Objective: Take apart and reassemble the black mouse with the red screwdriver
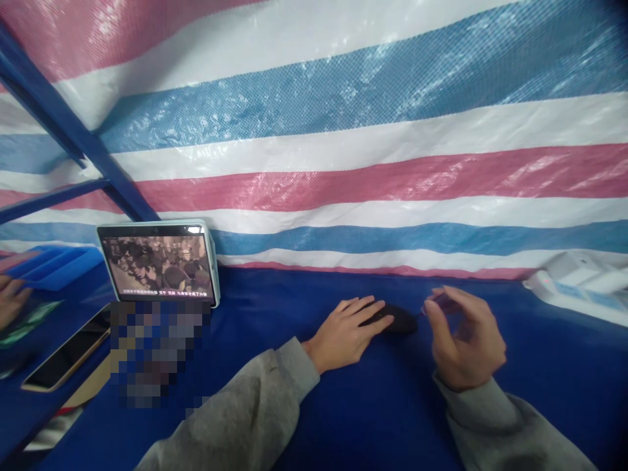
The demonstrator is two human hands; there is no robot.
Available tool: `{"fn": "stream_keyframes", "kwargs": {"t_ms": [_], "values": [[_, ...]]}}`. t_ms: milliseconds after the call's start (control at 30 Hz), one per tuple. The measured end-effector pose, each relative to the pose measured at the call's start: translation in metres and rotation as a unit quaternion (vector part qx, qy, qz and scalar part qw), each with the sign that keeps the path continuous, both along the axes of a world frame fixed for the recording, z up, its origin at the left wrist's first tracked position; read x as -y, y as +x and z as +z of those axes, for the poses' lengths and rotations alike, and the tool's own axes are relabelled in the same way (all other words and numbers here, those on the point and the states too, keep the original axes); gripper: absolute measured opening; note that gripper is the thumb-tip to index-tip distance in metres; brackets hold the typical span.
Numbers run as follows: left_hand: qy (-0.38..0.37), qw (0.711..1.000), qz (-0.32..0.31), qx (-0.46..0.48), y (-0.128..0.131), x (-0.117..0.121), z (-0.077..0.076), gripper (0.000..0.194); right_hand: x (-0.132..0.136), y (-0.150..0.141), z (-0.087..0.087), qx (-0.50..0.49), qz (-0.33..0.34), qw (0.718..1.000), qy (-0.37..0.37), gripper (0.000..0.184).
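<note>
A black computer mouse (400, 319) rests on the blue table surface. My left hand (346, 330) lies over its left part, fingers stretched across it and holding it against the table. From the mouse's right end a thin dark cable (420, 315) leads toward my right hand (466, 337). That hand is raised just right of the mouse, its thumb and fingers curled together in a pinch at the cable. Motion blur and the fingers hide most of what lies inside the right hand's grip.
A tablet (159, 261) playing a video leans at the back left. A phone (71, 350) lies left of it, near a blue tray (61, 267) and another person's hand (10, 301). White boxes (581, 284) sit far right. Striped sheeting (343, 150) hangs behind.
</note>
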State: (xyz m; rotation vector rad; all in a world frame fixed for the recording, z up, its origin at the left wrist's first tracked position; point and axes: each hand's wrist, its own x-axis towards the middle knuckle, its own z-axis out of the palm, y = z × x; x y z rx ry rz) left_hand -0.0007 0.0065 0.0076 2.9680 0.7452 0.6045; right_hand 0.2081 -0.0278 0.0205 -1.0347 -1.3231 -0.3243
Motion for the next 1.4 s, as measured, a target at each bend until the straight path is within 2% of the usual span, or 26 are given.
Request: {"fn": "stream_keyframes", "kwargs": {"t_ms": [167, 400, 700, 867, 1000, 1200, 1400], "values": [[0.001, 1.000, 0.003, -0.003, -0.0007, -0.0005, -0.0010, 0.044, 0.0031, -0.0035, 0.0026, -0.009, 0.026, 0.999, -0.022, 0.047], [-0.004, 1.000, -0.002, -0.007, 0.0003, -0.0003, 0.0001, 0.044, 0.0020, -0.0017, 0.0055, 0.037, -0.014, 0.999, 0.007, 0.047], [-0.002, 1.000, 0.005, -0.002, 0.0002, 0.0004, 0.0003, 0.044, 0.0038, -0.0041, 0.0035, -0.008, 0.019, 0.999, -0.027, 0.042], [-0.002, 1.000, 0.000, 0.003, 0.0001, 0.0004, 0.0009, 0.044, 0.0008, -0.0021, 0.0019, 0.018, -0.011, 1.000, 0.014, 0.040], [-0.002, 1.000, 0.005, 0.003, 0.0003, 0.0004, 0.0004, 0.043, 0.0017, -0.0037, 0.0042, 0.018, -0.006, 1.000, -0.013, 0.044], [-0.001, 1.000, 0.001, 0.002, 0.0004, 0.0005, 0.0004, 0.043, 0.0029, -0.0018, 0.0063, 0.053, -0.044, 0.998, 0.004, 0.038], [0.001, 1.000, 0.004, 0.000, 0.0008, 0.0004, 0.0001, 0.043, 0.0032, -0.0019, 0.0054, 0.044, -0.015, 0.999, -0.007, 0.036]]}}
